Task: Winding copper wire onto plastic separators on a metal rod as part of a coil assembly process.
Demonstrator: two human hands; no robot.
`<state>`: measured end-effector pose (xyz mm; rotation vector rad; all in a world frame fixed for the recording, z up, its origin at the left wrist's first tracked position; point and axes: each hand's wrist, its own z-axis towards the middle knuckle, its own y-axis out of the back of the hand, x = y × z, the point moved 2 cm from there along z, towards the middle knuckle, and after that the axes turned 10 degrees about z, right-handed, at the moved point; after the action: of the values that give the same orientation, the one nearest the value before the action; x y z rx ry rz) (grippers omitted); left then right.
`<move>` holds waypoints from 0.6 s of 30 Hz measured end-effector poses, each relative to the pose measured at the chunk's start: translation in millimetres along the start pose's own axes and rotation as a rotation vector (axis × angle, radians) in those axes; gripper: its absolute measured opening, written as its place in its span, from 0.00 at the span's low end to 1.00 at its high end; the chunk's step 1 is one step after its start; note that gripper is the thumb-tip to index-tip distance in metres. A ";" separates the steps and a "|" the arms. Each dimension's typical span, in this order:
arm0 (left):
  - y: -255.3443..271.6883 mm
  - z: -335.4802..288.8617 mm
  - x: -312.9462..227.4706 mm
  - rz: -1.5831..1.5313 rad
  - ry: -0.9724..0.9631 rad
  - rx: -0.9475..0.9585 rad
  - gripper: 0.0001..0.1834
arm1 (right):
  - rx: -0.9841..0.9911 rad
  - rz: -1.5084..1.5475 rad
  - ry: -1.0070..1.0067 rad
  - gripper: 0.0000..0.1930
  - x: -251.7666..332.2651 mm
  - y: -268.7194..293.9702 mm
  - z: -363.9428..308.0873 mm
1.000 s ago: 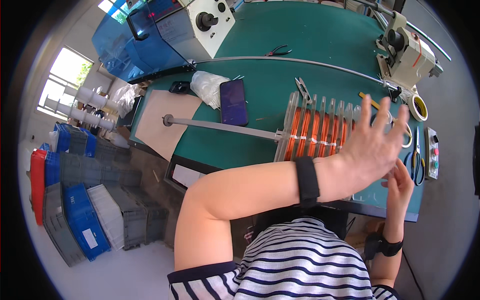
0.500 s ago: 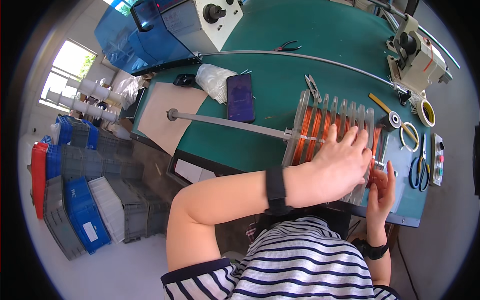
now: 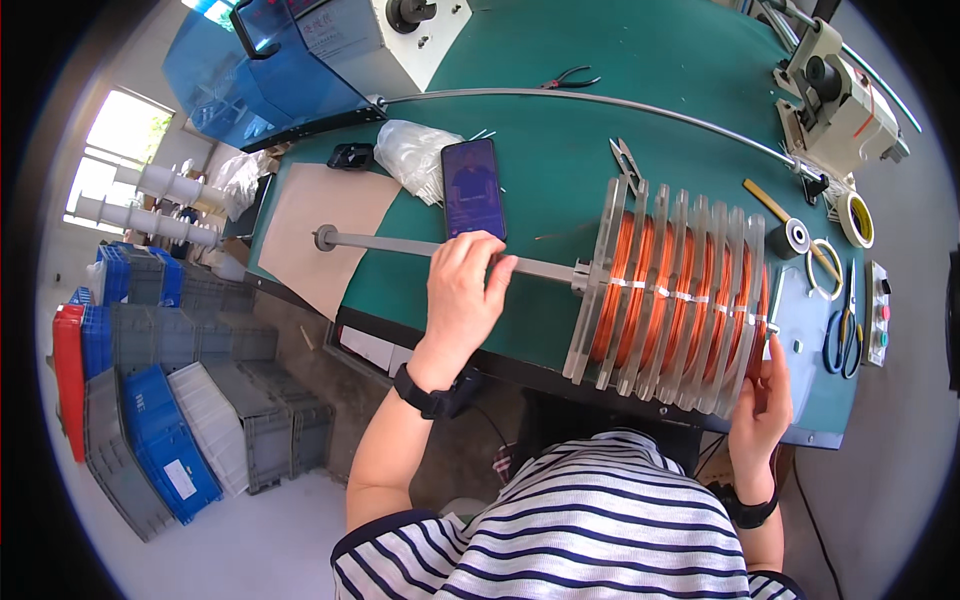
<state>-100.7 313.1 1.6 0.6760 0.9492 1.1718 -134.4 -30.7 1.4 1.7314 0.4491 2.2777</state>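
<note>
A coil winding former of clear plastic discs lies across the table's front right, with orange-red copper wire coils between its discs and white ties along the coils. Out of its left side runs a long grey metal shaft with a round collar at the far end. My left hand is closed around the middle of this shaft, just below the phone. At the former's right end, my right hand touches the last coil, thumb and forefinger apart; its other fingers are partly hidden.
A phone, a plastic bag and brown paper lie to the left. Behind are snips and pliers. Scissors, tape and a button box sit right. Crates stand on the floor.
My left hand has come off the coils and moved left onto the shaft, uncovering the coils. My right hand has stayed at the former's right end, shifting only slightly.
</note>
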 end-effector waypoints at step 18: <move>-26.0 26.6 24.5 0.179 -0.195 0.121 0.19 | -0.347 1.055 -0.403 0.26 -55.2 30.5 -0.1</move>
<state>-62.9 330.4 -14.6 0.9709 0.8111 1.1873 -120.1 -79.4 -35.9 2.4478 -1.1164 2.1806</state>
